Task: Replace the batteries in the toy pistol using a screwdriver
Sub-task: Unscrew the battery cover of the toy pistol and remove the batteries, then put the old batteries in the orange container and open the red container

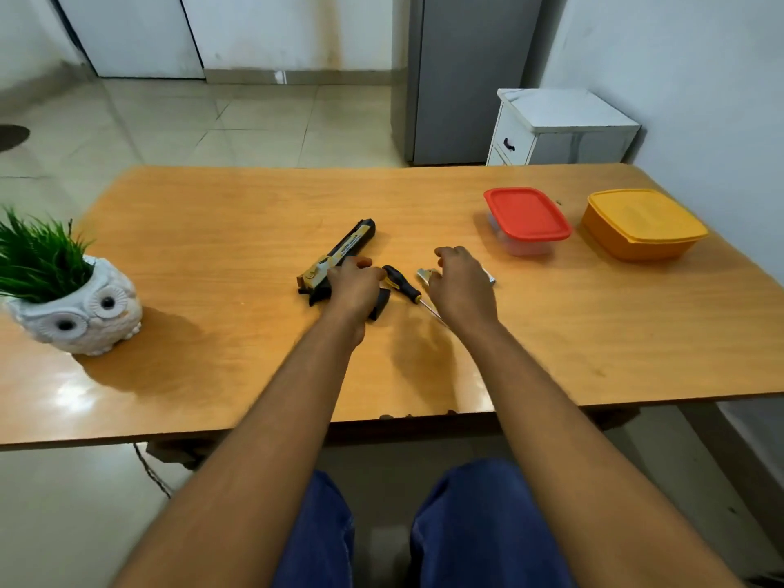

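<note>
A black and gold toy pistol [339, 252] lies on the wooden table [212, 248], barrel pointing away to the right. My left hand [354, 286] rests over its grip, fingers curled on it. A screwdriver [403, 286] with a black and yellow handle lies just right of that hand, its shaft running under my right hand [460, 286]. My right hand hovers with bent fingers over silvery batteries [424, 274], which it mostly hides; whether it grips them is unclear.
A white owl pot [80, 311] with green grass stands at the left edge. A red-lidded box [526, 218] and a yellow box [640, 222] sit at the far right. A white cabinet [560, 125] stands behind the table.
</note>
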